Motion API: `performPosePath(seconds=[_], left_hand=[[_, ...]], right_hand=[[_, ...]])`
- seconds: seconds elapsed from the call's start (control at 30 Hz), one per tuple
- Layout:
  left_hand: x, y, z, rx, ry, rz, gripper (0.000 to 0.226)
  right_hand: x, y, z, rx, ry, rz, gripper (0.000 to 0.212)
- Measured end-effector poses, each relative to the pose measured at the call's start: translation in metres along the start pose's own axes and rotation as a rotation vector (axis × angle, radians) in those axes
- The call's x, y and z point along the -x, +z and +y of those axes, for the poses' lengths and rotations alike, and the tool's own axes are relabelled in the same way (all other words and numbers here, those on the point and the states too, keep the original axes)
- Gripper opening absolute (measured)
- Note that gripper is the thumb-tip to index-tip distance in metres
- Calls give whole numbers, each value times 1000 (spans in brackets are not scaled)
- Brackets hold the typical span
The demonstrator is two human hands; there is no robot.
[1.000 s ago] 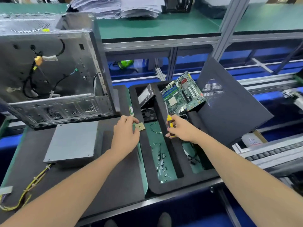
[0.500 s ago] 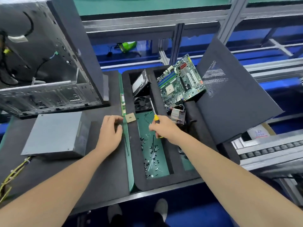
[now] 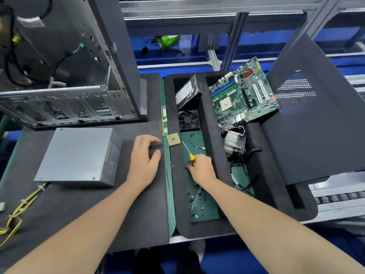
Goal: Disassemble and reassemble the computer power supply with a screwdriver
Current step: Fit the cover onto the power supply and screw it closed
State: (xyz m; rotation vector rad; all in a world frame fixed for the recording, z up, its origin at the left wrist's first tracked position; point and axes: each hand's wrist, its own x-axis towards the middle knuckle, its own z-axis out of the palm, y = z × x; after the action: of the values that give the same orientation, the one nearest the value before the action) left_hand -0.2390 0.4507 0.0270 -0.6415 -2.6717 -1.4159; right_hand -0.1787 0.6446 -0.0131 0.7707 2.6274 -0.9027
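- The fingers of the right hand (image 3: pixel 201 169) are curled round the yellow handle of the screwdriver (image 3: pixel 191 156), which is gripped low over the green floor of the middle tray compartment.
- The screwdriver's thin shaft is pointed up and away from the person, and its tip is seen just beside the lower right corner of a square processor chip (image 3: pixel 173 139).
- The fingers of the left hand (image 3: pixel 145 157) are relaxed and slightly bent, with the thumb held apart from them. Nothing is held, and the fingertips are rested on the black mat (image 3: pixel 69 198) near its right edge.
- The power supply (image 3: pixel 79 155), a closed grey metal box, is laid flat on the mat just to the left of the left hand and is touched by neither hand.
- A bundle of yellow cables (image 3: pixel 17 212) is trailed from the box's near left corner across the mat.
- Loose screws (image 3: pixel 197 198) are scattered on the compartment floor nearer the person than the right hand.
- Within the black foam tray (image 3: pixel 207 230), a fan (image 3: pixel 188 119) and a hard drive (image 3: pixel 187 93) are placed beyond the chip, and a heatsink (image 3: pixel 235 143) is lodged in the compartment to the right.
- A motherboard (image 3: pixel 243 91) is propped at the tray's far right, against a dark side panel (image 3: pixel 316 125).
- An opened computer case (image 3: pixel 59 76) is stood behind the power supply.
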Motion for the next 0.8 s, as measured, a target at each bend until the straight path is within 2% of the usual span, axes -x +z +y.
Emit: performPosePath(seconds=[0.17,0.3,0.4,0.5,0.57,0.7,0.8], left_hand=[[0,0,-1,3,-3,-10,28],[0,0,1,5,-1,-14,27],[1,0,2,3,3,-10,26],[1,0,1,-6,4,-5,27],[2,0,0,-15,3,-5,29],[3,0,-1,-16,9,0,28],[3,1,-1,-17,9,6,28]], right_hand=[[2,0,2,42,-26,-71,20],[2,-4,3,-245,15,8,37],[6,-9,0,-457,39,-13,36],[8,-11,-1,-717,89,-111,24],[9,-11,-1,-700,95,-116,24],[14,-11,-1,-420,53,-4,35],[19,-11,2,-239,26,-16,37]])
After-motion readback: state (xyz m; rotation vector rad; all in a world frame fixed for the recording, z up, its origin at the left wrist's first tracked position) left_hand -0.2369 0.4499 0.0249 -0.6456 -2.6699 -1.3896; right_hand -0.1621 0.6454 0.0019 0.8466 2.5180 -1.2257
